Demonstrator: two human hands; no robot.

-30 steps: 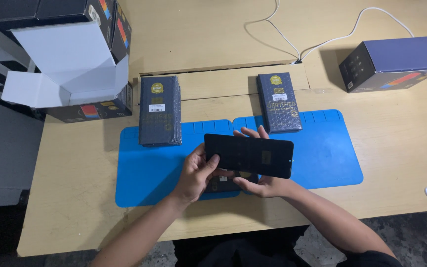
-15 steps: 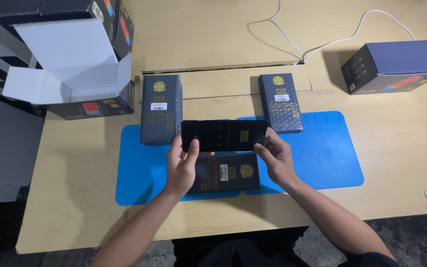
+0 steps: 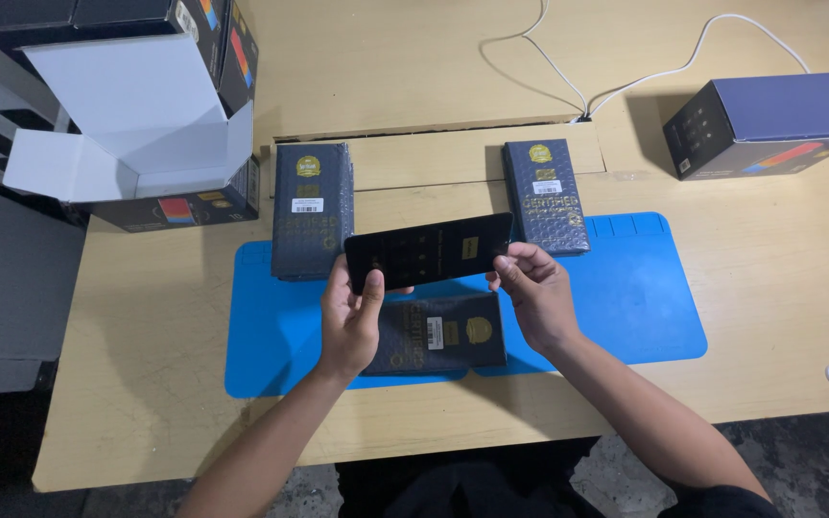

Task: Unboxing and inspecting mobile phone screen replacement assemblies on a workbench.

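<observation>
The black phone point(image 3: 429, 252) is hanging in the air now, held flat and lengthwise above the blue mat point(image 3: 645, 307), its dark face tilting up toward the camera. A second ago it was sitting lower and further right, closer to the body; it is now lifting and sliding left, and the dark flat box point(image 3: 443, 333) under it is showing in full on the mat. That looks like the phone coming clear of its box and being held out for a look.

The left hand point(image 3: 349, 321) is clamping the phone's left end, thumb over the glass and fingers closed behind it. The right hand point(image 3: 534, 293) is pinching the right end, fingertips closed on the edge.

Moving outward: a dark patterned box point(image 3: 312, 209) is lying at the mat's upper left corner, just beside the phone's left end, and a matching one point(image 3: 545, 195) is lying at the upper middle, near the right hand. Well apart, an open carton with white flaps point(image 3: 136, 125) is sitting at the far left of the wooden table point(image 3: 146, 384), a bluish closed box point(image 3: 769, 120) at the far right, and white cables point(image 3: 568, 86) are trailing across the top. Nothing is crowding the hands; only the two side boxes are lying close.
</observation>
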